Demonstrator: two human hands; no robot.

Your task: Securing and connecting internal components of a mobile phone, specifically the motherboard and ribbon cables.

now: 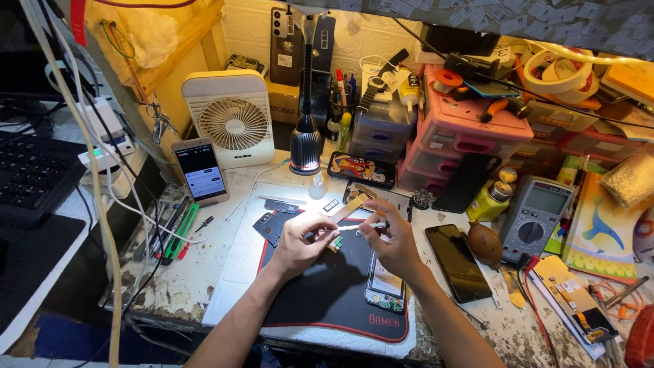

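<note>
**Two hands, one small part, under the lamp**

Over a black mat [320,286] at the bench's centre, the left hand [300,242] pinches a small green-and-gold component [336,242], grip narrow. The right hand [390,244] closes on a thin white tool [361,227], tip toward the part. An opened phone [385,283] lies at 5 o'clock, a multimeter [535,217] at 3 o'clock.

A worn, chipped worktop [197,272] carries a black mat [320,286] with a red border at its middle. A white fan [235,119] stands at the back beside a propped phone [201,172]. Right of the mat lie a dark phone [458,262] and a grey multimeter [537,218].
</note>
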